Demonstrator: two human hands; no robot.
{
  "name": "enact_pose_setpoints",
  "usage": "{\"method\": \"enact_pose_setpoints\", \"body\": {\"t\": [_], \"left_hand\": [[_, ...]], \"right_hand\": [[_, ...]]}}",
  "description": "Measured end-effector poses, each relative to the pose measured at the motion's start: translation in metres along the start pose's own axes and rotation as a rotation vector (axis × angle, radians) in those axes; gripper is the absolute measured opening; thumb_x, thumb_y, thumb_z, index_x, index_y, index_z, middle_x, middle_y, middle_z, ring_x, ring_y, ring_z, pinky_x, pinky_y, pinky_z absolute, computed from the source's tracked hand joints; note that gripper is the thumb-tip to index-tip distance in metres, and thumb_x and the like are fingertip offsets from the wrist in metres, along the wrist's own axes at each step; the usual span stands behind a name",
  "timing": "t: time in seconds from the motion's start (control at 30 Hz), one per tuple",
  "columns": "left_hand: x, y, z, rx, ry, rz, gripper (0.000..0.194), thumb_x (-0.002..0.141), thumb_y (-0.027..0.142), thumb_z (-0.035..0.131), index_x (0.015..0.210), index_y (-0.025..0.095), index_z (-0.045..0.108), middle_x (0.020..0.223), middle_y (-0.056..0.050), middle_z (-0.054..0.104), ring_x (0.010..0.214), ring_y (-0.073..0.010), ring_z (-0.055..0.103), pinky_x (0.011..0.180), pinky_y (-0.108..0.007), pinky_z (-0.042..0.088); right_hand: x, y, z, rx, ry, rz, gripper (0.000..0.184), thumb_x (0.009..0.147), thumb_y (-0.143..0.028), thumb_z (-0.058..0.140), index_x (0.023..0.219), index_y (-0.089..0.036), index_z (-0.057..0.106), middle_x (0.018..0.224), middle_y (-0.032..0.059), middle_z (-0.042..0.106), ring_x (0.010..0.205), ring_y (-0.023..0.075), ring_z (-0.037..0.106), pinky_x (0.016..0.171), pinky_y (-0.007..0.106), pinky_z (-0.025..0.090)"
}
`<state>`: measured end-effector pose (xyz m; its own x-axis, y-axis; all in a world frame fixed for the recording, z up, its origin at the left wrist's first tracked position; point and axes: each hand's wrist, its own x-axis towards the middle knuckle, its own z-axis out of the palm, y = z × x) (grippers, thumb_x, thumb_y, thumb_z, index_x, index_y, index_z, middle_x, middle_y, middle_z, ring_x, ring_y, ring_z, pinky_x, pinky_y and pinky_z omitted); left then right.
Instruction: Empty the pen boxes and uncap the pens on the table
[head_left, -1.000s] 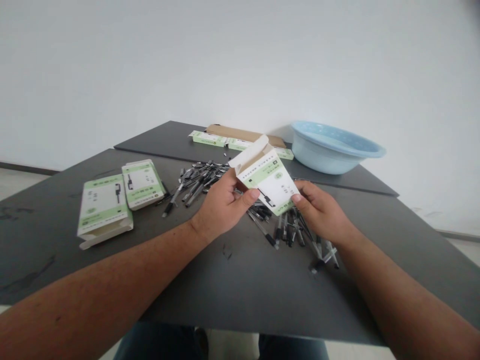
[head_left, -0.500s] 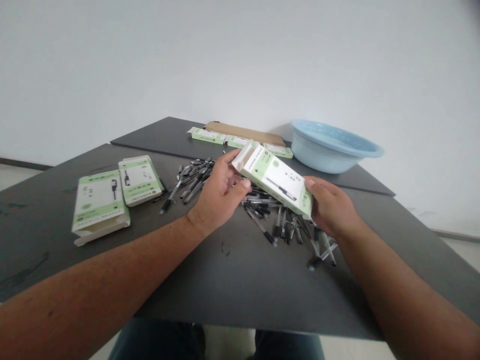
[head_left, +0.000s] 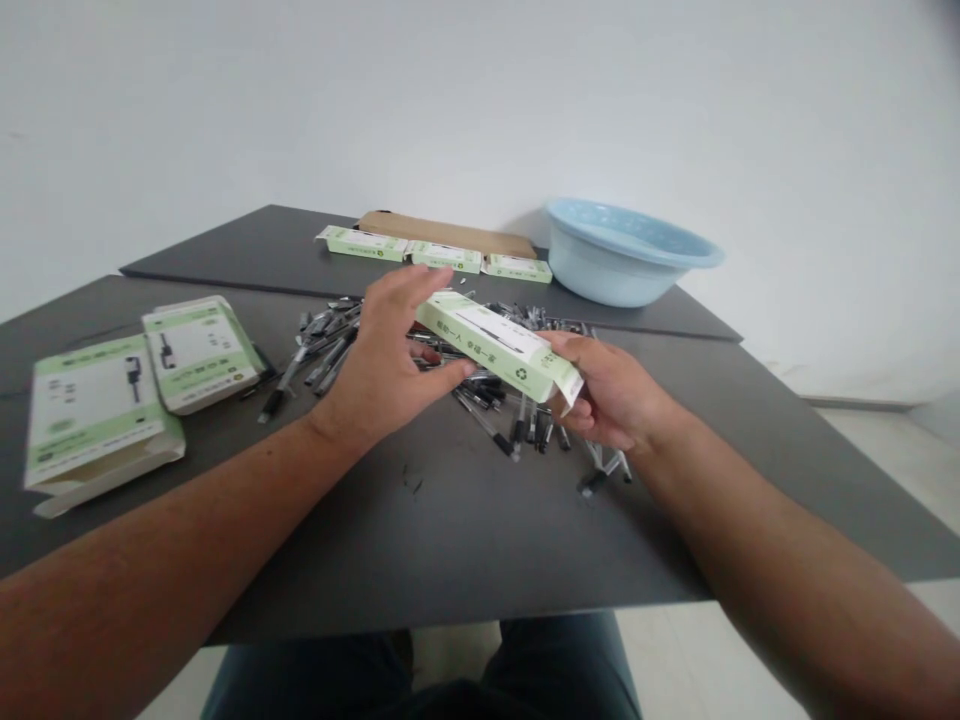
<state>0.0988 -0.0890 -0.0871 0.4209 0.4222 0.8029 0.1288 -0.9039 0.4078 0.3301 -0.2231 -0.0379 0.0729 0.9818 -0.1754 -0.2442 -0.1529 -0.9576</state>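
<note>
My right hand grips a green and white pen box by its right end, thumb on top and fingers beneath. A flap sticks out at that end. Around the box's left end is my left hand, open, with thumb and fingers apart; whether it touches the card I cannot tell. The box is held tilted above a loose pile of black-capped clear pens, which the hands and box partly hide.
Two pen boxes, a larger-looking one with an open end and another, lie at left. Along the back are several narrow green boxes, a brown cardboard piece and a light blue basin. The dark table has a raised seam.
The box has been turned, showing its narrow side, with a flap now at the right end. My left hand has loosened from it. The whole view has shifted, moving the table things leftward.
</note>
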Motion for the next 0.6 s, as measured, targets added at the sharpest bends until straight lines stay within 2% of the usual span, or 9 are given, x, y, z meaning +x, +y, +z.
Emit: {"method": "enact_pose_setpoints", "body": {"t": [0.1, 0.2, 0.27, 0.4, 0.5, 0.6], "left_hand": [[0.004, 0.005, -0.007, 0.121, -0.007, 0.003, 0.062, 0.087, 0.018, 0.084, 0.143, 0.031, 0.064, 0.158, -0.012, 0.052, 0.144, -0.0371, 0.056, 0.077, -0.037, 0.07], [0.007, 0.002, -0.009, 0.172, 0.009, 0.059, 0.044, 0.091, 0.017, 0.079, 0.133, 0.027, 0.068, 0.14, -0.011, 0.064, 0.135, -0.0325, 0.06, 0.085, -0.041, 0.068], [0.009, -0.002, -0.009, 0.132, 0.006, 0.071, 0.041, 0.093, 0.022, 0.08, 0.132, 0.026, 0.068, 0.133, -0.011, 0.067, 0.131, -0.0312, 0.061, 0.081, -0.038, 0.066], [0.01, -0.009, -0.008, 0.046, -0.004, -0.055, 0.036, 0.096, 0.029, 0.078, 0.13, 0.026, 0.068, 0.129, -0.009, 0.068, 0.12, -0.029, 0.063, 0.076, -0.036, 0.062], [0.008, -0.011, -0.007, 0.029, -0.01, -0.085, 0.035, 0.096, 0.028, 0.077, 0.13, 0.026, 0.068, 0.127, -0.009, 0.068, 0.116, -0.0287, 0.064, 0.082, -0.039, 0.062], [0.007, -0.012, -0.006, 0.025, -0.011, -0.105, 0.035, 0.096, 0.027, 0.075, 0.13, 0.026, 0.068, 0.126, -0.008, 0.068, 0.113, -0.0276, 0.065, 0.082, -0.039, 0.061]], "right_hand": [[-0.003, 0.0, 0.002, 0.015, -0.007, -0.006, 0.037, 0.093, -0.043, 0.073, 0.12, -0.018, 0.073, 0.063, -0.0026, 0.063, 0.039, 0.0065, 0.03, 0.032, 0.018, 0.023], [-0.005, 0.0, 0.003, 0.028, -0.022, -0.062, 0.055, 0.093, -0.054, 0.075, 0.135, -0.02, 0.07, 0.063, -0.0032, 0.064, 0.039, 0.0082, 0.034, 0.033, 0.02, 0.026], [-0.006, -0.001, 0.003, 0.02, -0.031, -0.132, 0.067, 0.093, -0.069, 0.074, 0.141, -0.022, 0.069, 0.066, -0.0029, 0.066, 0.041, 0.0099, 0.04, 0.036, 0.023, 0.03], [-0.007, 0.0, 0.001, -0.041, -0.023, -0.307, 0.081, 0.087, -0.089, 0.065, 0.139, -0.027, 0.07, 0.086, 0.0018, 0.075, 0.05, 0.0124, 0.051, 0.04, 0.026, 0.036], [-0.006, 0.004, -0.003, -0.075, -0.054, -0.386, 0.083, 0.084, -0.088, 0.069, 0.142, -0.03, 0.068, 0.098, 0.0028, 0.076, 0.055, 0.0128, 0.055, 0.041, 0.026, 0.039], [-0.004, 0.01, -0.007, -0.095, -0.118, -0.438, 0.078, 0.087, -0.079, 0.075, 0.148, -0.032, 0.063, 0.105, 0.0029, 0.076, 0.061, 0.013, 0.061, 0.044, 0.025, 0.042]]}}
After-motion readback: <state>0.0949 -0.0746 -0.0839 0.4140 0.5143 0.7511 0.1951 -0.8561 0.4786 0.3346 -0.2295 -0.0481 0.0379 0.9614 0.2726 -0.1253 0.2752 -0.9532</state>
